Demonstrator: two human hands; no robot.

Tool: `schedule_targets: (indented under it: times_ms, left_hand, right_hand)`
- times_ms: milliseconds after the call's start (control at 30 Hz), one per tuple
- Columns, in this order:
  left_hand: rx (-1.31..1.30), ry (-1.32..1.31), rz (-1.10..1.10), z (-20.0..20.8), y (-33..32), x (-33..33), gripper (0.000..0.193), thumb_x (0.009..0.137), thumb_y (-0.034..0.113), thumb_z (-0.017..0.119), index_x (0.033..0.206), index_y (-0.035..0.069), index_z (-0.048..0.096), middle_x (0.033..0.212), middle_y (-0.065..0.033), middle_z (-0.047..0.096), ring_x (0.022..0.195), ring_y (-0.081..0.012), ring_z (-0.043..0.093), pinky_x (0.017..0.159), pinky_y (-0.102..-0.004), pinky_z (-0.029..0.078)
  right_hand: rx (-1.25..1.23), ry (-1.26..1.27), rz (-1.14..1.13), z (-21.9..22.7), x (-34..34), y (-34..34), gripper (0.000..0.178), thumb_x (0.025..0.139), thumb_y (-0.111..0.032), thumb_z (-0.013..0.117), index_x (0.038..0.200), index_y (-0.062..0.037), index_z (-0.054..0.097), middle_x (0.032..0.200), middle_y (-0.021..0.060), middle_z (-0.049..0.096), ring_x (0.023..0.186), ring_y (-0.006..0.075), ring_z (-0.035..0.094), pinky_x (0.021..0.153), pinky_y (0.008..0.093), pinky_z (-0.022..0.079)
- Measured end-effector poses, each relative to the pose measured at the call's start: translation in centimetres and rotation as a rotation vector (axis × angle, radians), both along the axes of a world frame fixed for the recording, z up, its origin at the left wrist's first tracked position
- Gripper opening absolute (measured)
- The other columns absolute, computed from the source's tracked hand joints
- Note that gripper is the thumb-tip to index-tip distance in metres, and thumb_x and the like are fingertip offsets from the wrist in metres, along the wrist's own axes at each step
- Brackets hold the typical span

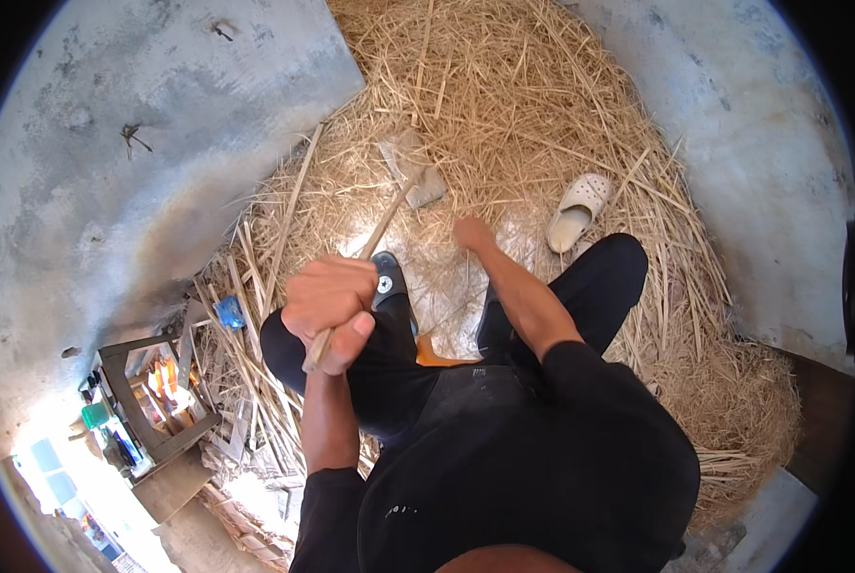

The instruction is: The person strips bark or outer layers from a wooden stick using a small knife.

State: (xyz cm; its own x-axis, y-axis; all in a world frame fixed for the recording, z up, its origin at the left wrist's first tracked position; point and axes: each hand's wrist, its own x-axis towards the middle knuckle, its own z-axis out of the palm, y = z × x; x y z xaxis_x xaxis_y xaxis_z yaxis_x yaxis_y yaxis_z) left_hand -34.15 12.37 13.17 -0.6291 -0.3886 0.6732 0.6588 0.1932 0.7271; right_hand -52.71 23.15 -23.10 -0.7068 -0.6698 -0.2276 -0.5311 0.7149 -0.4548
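My left hand (332,310) is wrapped round a long, thin wooden stick (386,225). The stick slants away from me, its near end poking out below my fist. Its far end reaches a grey block (426,188) on the floor; whether it is joined to that block I cannot tell. Low between my feet and a little right of the block, my right hand (472,234) is closed, and what it grips, if anything, is hidden. Straw-like strips (504,105) lie heaped just beyond both hands. I wear a dark shoe (387,279) on my left foot.
A pale clog (580,212) lies beyond my right knee. Grey walls (733,143) rise on both sides. At lower left stand a wooden frame (155,392) and a pile of long strips (256,382), with a crumpled blue wrapper (229,312) beside it. An orange seat edge (437,355) shows beneath me.
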Motion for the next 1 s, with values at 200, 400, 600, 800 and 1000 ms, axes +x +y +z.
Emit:
schedule_targets:
  times_ms: [200, 400, 600, 800, 1000]
  left_hand:
    - [-0.024, -0.004, 0.017, 0.2, -1.9, 0.8, 0.045, 0.080, 0.018, 0.059, 0.050, 0.005, 0.029, 0.042, -0.0020, 0.027, 0.033, -0.0138, 0.023, 0.037, -0.0296, 0.017]
    - [-0.060, -0.005, -0.026, 0.4, -1.9, 0.4, 0.045, 0.079, 0.018, 0.058, 0.049, 0.005, 0.028, 0.041, -0.0016, 0.026, 0.032, -0.0136, 0.021, 0.036, -0.0289, 0.016]
    - [-0.061, -0.019, -0.093, 0.6, -1.2, 0.9, 0.046, 0.080, 0.018, 0.059, 0.049, 0.005, 0.028, 0.043, -0.0017, 0.026, 0.033, -0.0149, 0.022, 0.037, -0.0294, 0.017]
    - [-0.057, -0.013, 0.004, -0.2, -1.4, 1.4, 0.040, 0.079, 0.013, 0.058, 0.050, 0.002, 0.032, 0.045, -0.0040, 0.029, 0.034, -0.0178, 0.027, 0.037, -0.0316, 0.021]
    - [-0.086, 0.003, -0.053, -0.1, -1.3, 0.5, 0.039, 0.077, 0.010, 0.058, 0.050, 0.002, 0.032, 0.046, -0.0037, 0.029, 0.034, -0.0178, 0.027, 0.037, -0.0319, 0.021]
  right_hand:
    - [-0.188, -0.184, -0.082, 5.6, 3.0, -0.7, 0.047, 0.100, -0.037, 0.037, 0.093, 0.0009, 0.063, 0.083, 0.0257, 0.065, 0.085, 0.0461, 0.062, 0.079, 0.0506, 0.049]
    - [-0.557, -0.369, 0.071, 22.9, 7.3, -1.6, 0.043, 0.100, -0.036, 0.041, 0.080, -0.0003, 0.055, 0.064, 0.0280, 0.057, 0.065, 0.0449, 0.061, 0.059, 0.0520, 0.045]
    - [-0.234, 0.098, 0.069, 9.9, 2.0, -0.7, 0.042, 0.100, -0.038, 0.042, 0.092, -0.0021, 0.061, 0.062, 0.0277, 0.058, 0.060, 0.0458, 0.060, 0.053, 0.0528, 0.046]
    - [-0.393, -0.143, 0.104, 20.0, 6.0, 0.2, 0.042, 0.100, -0.038, 0.041, 0.094, -0.0022, 0.062, 0.062, 0.0280, 0.058, 0.059, 0.0460, 0.061, 0.052, 0.0527, 0.046]
    - [-0.384, -0.123, 0.088, 19.0, 8.2, -0.9, 0.045, 0.100, -0.038, 0.041, 0.094, 0.0005, 0.063, 0.063, 0.0282, 0.060, 0.061, 0.0465, 0.062, 0.054, 0.0519, 0.049]
